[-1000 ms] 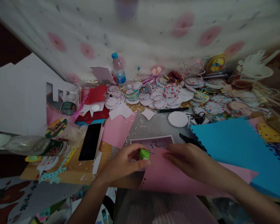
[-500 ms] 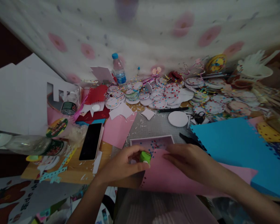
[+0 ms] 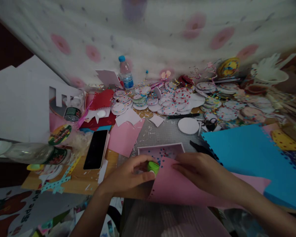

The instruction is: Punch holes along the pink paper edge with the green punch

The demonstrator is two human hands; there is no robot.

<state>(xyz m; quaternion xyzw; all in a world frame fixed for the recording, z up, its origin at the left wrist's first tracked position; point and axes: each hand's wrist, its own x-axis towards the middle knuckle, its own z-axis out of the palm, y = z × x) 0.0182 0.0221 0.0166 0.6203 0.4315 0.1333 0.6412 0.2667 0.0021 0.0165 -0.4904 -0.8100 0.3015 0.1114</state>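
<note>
My left hand (image 3: pixel 132 172) is closed around a small green craft hole punch (image 3: pixel 153 167), its thumb on the lower side. The punch sits at the left edge of a pink paper sheet (image 3: pixel 180 186), which has small holes along that edge. My right hand (image 3: pixel 199 168) pinches the upper part of the sheet between thumb and fingers. Just beyond both hands lies a shallow white-rimmed box (image 3: pixel 160 145) with small blue and red paper bits (image 3: pixel 164 152) inside. The sheet and my hands hide part of the box.
A blue sheet (image 3: pixel 251 158) with a punched edge lies on the right. Several stacks of decorated white discs (image 3: pixel 169 102) line the back. A phone (image 3: pixel 96 149) and a lying plastic bottle (image 3: pixel 34 153) are on the left; a water bottle (image 3: pixel 126 74) stands behind.
My left thumb and the green hole punch have shifted slightly at the sheet's edge. My right hand and the pink sheet stay almost where they were.
</note>
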